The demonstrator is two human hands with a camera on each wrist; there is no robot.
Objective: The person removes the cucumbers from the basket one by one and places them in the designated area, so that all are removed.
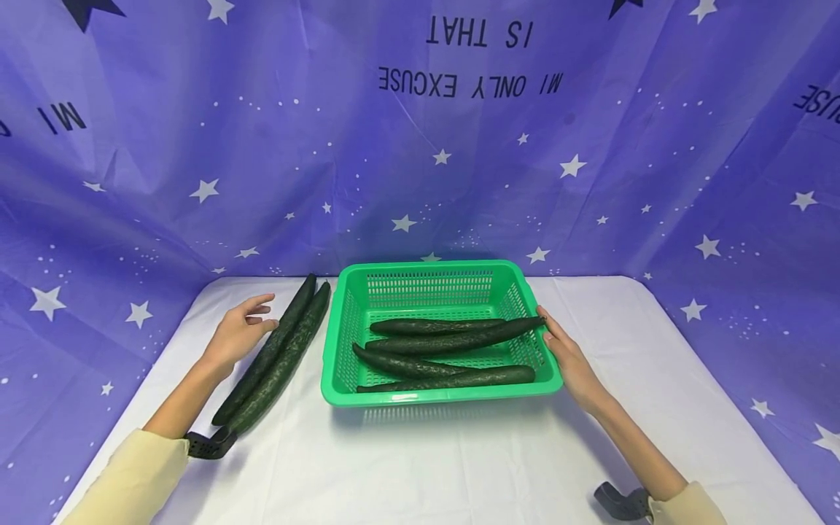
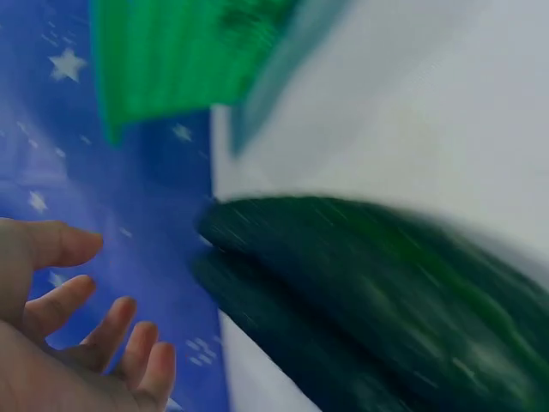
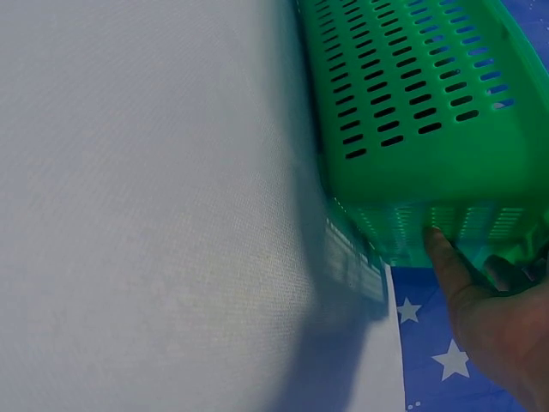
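Note:
Two long dark green cucumbers lie side by side on the white cloth, left of a green plastic basket. My left hand is over the left one's side, fingers spread and loosely bent, holding nothing. In the left wrist view, that hand is apart from the cucumber pair. Several more cucumbers lie in the basket, one tip reaching the right rim. There my right hand grips the basket's right end. The right wrist view shows a finger against its slotted end wall.
A white cloth covers the table. Purple star-printed curtain hangs behind and on both sides, close to the table's edges. Each wrist wears a dark camera mount.

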